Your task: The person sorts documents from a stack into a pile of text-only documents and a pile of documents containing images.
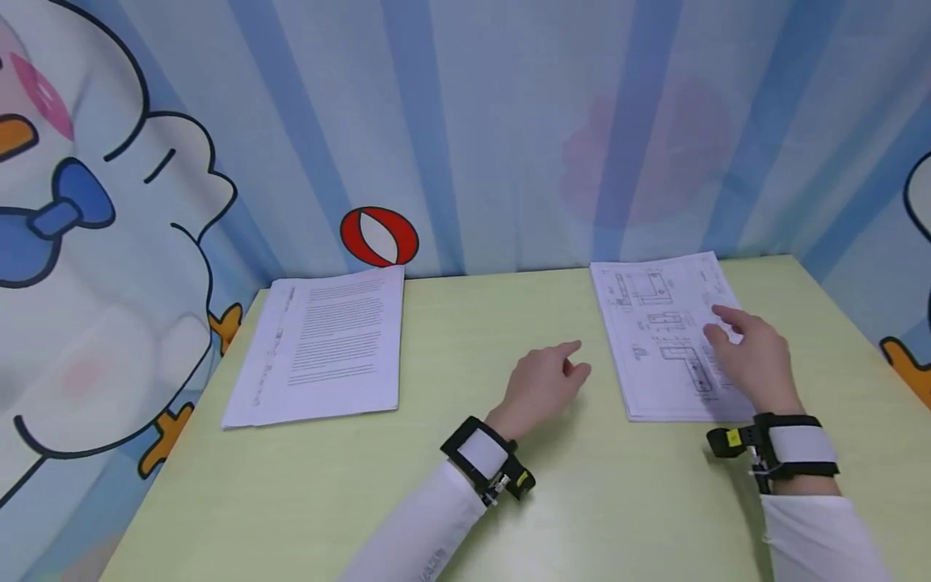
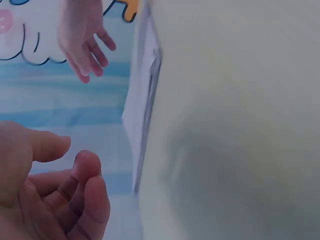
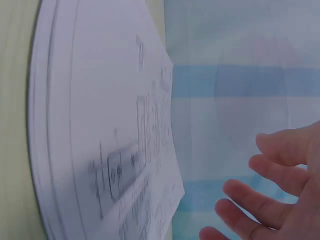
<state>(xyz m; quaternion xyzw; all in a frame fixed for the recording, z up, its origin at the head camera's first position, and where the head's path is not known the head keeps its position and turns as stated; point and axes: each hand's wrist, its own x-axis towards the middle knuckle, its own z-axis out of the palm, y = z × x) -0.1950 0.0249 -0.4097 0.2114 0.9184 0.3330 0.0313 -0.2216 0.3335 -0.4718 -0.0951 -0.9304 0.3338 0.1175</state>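
A stack of paper sheets with technical drawings [image 1: 655, 380] lies at the back right of the table. My right hand [image 1: 752, 356] hovers over the right side of this stack, its fingers spread apart and holding nothing in the right wrist view [image 3: 280, 185]. Left of the same stack, my left hand [image 1: 541, 384] hangs above the bare tabletop with thumb and fingers loosely bent and nothing between them. A second stack of sheets, printed with lines of text [image 1: 334, 331], sits at the back left, away from both hands.
The pale yellow-green table [image 1: 502, 323] meets a blue striped curtain [image 1: 502, 145] at its back edge. Cartoon figures and a red-and-white ball [image 1: 380, 236] are printed on the curtain. Each wrist wears a strapped camera [image 1: 520, 481].
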